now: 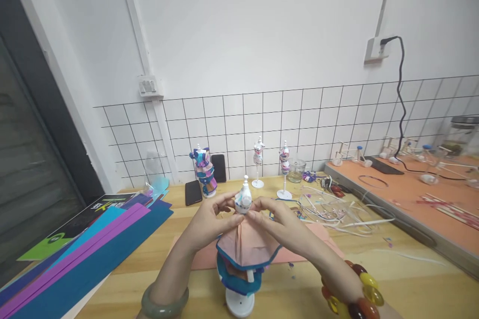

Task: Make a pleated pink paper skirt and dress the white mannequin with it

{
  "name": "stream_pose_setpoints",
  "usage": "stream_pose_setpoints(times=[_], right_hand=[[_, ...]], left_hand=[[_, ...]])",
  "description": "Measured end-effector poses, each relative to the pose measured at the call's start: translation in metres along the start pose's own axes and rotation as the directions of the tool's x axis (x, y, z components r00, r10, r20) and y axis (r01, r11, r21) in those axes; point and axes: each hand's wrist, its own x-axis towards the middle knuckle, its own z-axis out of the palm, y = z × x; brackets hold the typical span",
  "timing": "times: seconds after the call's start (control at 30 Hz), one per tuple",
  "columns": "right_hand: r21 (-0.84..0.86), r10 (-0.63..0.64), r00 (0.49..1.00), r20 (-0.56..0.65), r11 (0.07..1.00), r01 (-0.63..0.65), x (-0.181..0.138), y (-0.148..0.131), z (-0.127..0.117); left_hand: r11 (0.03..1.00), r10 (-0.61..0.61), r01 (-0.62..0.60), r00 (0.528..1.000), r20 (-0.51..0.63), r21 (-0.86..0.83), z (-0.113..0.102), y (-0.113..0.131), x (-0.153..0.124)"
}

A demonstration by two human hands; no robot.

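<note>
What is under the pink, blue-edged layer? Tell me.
Under the pink layer, a brownish layer, a teal tier, a small white piece and the white base show. Whatever sits higher inside is covered.

The two hands, left hand (209, 220) and right hand (281, 220), are at one near dress form (247, 249). Three more dress forms stand far, making four: one clothed form (204, 172) at left, plus a middle form (258, 152) and a right form (285, 159). Two black phones, a lying phone (193, 193) and an upright phone (218, 168), are far left. There are two jars, a small jar (297, 172) and a large jar (459, 140) farther right; two wall boxes, left box (148, 86) and right box (374, 51); one green bangle (164, 305); and one beaded bracelet (368, 291). The colored sheets (93, 264) at left overlap too much to count.
</note>
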Motion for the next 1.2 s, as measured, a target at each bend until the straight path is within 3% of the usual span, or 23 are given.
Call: stream_pose_setpoints(times=[0.13,0.3,0.53,0.7,1.2], right_hand=[[0.015,0.042,0.999,0.031,0.999,-0.042,-0.0007,0.0005,-0.0012],[0.01,0.007,0.996,0.085,1.0,-0.008,-0.0004,0.0031,-0.0001],[-0.036,-0.003,0.997,0.074,0.999,0.006,-0.001,0.0013,-0.001],[-0.061,0.006,0.998,0.069,0.998,-0.002,-0.002,-0.0001,-0.0019],[-0.058,0.065,0.992,0.111,0.997,-0.059,-0.0019,-0.0009,-0.007]], left_hand=[[1.0,0.016,-0.016,0.999,0.029,0.023,0.0027,-0.0028,0.002],[0.999,-0.004,0.007,0.998,0.065,-0.05,0.007,-0.0055,0.003],[0.998,0.019,-0.009,0.987,0.161,-0.059,0.0079,-0.0036,0.0007],[0.999,0.042,-0.04,0.991,0.131,-0.025,0.0096,-0.0021,0.0004],[0.972,-0.055,0.075,0.994,0.095,-0.223,0.0098,-0.0024,0.0032]])
